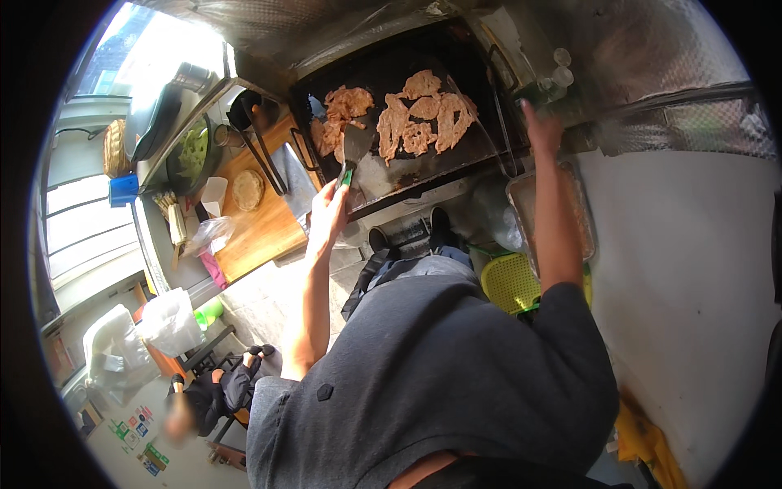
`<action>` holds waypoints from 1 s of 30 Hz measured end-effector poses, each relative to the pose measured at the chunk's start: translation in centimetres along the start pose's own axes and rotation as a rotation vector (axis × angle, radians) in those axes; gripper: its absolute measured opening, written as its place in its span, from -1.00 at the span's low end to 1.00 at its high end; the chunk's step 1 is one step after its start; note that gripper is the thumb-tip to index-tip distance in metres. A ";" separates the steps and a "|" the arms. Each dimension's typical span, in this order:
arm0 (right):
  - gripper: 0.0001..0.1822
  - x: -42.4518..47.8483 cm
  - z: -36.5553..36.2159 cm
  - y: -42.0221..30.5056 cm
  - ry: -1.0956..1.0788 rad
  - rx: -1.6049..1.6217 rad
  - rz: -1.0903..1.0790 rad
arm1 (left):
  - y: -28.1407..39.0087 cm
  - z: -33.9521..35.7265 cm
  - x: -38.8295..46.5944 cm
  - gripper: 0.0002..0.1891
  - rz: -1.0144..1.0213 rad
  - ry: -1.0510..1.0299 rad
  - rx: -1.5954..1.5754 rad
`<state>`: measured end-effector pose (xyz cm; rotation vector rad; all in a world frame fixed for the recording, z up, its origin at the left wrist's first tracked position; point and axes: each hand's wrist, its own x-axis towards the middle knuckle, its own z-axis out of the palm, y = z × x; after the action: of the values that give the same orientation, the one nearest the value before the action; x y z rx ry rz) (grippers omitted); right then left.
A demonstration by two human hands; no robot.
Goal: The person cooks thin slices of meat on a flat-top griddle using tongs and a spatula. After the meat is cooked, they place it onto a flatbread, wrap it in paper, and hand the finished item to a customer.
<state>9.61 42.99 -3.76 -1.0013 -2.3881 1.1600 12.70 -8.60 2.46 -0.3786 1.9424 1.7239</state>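
My left hand (328, 211) grips the green handle of a metal spatula (356, 144). The spatula's blade touches browned meat pieces (348, 102) at the left of a black griddle (427, 168). More thin slices of meat (420, 110) lie spread over the griddle's middle and right. Long metal tongs (502, 122) rest across its right side. Beyond the right rim, my right hand (542, 129) is stretched out and motion-blurred, close to a dark green object and clear round containers (562, 76). Whether it holds anything is unclear.
Left of the griddle, a wooden board (263, 226) bears a flatbread stack (248, 189); beyond it sits a bowl of greens (190, 156). Under my right arm is a metal tray (580, 214), above a yellow-green basket (507, 281). Another person (214, 391) sits at lower left.
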 end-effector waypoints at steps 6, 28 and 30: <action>0.01 4.6 0.8 -2.4 0.101 0.086 -0.073 | 3.5 4.6 7.1 -0.67 0.138 -0.037 0.272; -0.54 -19.3 8.5 -9.2 -1.149 1.046 0.687 | 3.0 3.1 8.6 -0.68 0.195 0.045 0.244; -0.52 -19.1 8.1 -8.7 -1.032 0.954 0.706 | 3.5 2.7 7.2 -0.73 0.196 0.027 0.158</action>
<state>14.86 21.29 -1.50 -0.9788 -1.4161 3.2338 5.41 -4.47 1.30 -0.1600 2.1798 1.6746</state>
